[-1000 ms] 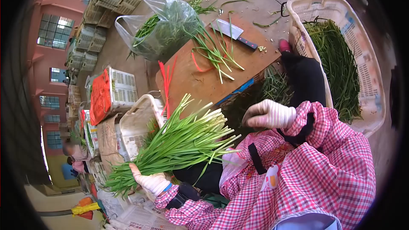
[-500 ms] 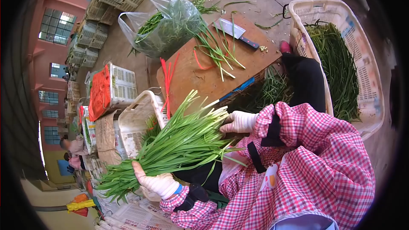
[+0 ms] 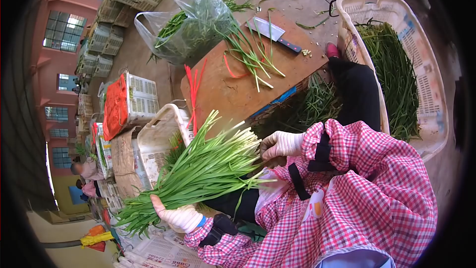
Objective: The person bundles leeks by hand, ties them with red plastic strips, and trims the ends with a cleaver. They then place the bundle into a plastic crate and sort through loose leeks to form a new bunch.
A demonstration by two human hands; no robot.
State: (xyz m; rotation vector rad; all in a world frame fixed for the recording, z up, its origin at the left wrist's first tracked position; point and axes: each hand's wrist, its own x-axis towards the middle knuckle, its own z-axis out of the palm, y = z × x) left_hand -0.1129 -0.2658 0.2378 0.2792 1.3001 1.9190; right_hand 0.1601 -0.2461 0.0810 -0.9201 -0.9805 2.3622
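A big bunch of garlic chives [image 3: 203, 168] lies slantwise before my body, pale cut ends to the upper right and green leaf tips to the lower left. My left hand [image 3: 177, 214], wrapped in pale cloth or tape, is closed round the leafy end, thumb on top. Beside the pale ends is my right hand [image 3: 282, 145], wrapped the same way. Its fingers are curled, and what they may pinch is hidden. Beyond the bunch, a wooden board [image 3: 213, 89] carries loose chives [image 3: 253, 64], a cleaver [image 3: 272, 32] and red ties [image 3: 195, 92].
To the right stands a white crate [image 3: 431, 94] full of long greens [image 3: 389, 79]. A clear plastic bag [image 3: 198, 25] of greens sits behind the board. Another crate [image 3: 156, 144] is at the left, near a red cloth [image 3: 115, 106]. Another person [image 3: 90, 173] is far left.
My right hand has drawn slightly to the right, off the pale ends. The bunch has tilted a little and its stem ends have spread. My left hand still grips it, slightly lower left.
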